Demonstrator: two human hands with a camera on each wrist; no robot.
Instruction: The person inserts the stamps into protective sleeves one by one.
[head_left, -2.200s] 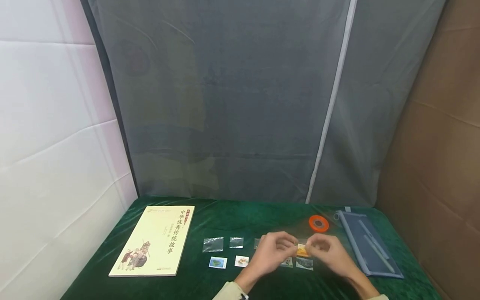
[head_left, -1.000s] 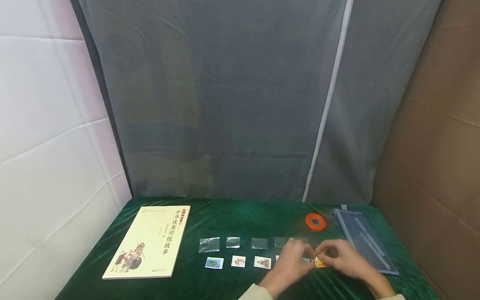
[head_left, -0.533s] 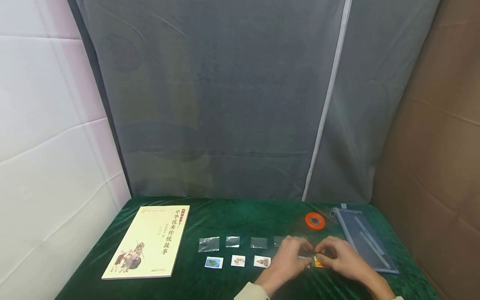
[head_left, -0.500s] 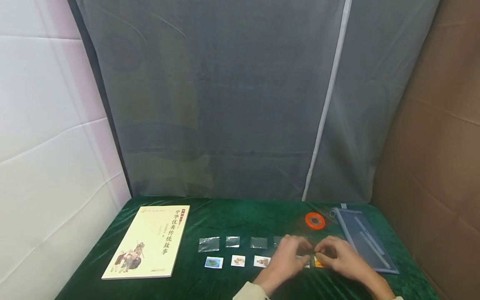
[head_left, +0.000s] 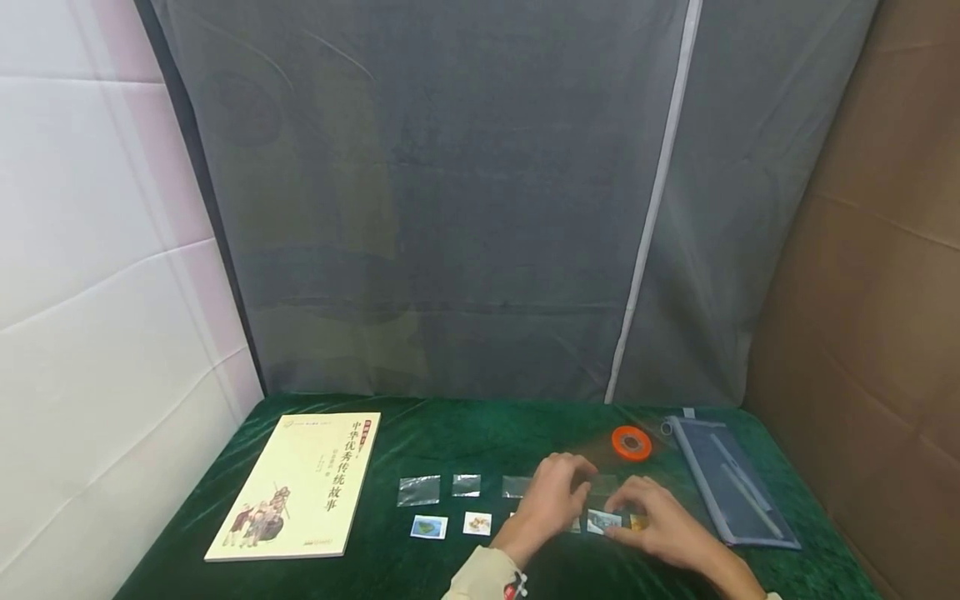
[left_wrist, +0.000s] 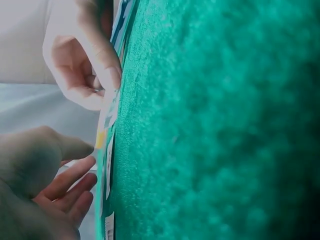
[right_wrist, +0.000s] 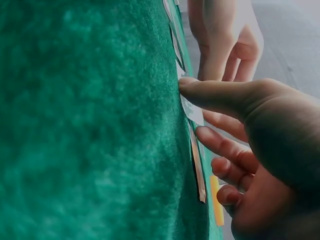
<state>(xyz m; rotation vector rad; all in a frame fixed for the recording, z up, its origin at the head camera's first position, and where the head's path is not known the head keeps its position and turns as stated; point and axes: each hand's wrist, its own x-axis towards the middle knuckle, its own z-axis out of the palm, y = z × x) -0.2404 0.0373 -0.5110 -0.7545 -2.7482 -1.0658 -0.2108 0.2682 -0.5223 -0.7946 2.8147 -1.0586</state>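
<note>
Six cards [head_left: 428,527], four packets [head_left: 419,491] and one roll [head_left: 632,443] are showing between one nine-o'clock book [head_left: 294,487] and one three-o'clock pouch [head_left: 712,479].

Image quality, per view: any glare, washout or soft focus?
Head: bright glints on the leftmost clear sleeve. Left wrist: right hand washed out, green cloth blurred toward the right, dark at lower right. Right wrist: cloth blurred at left, left hand pale at top.
</note>
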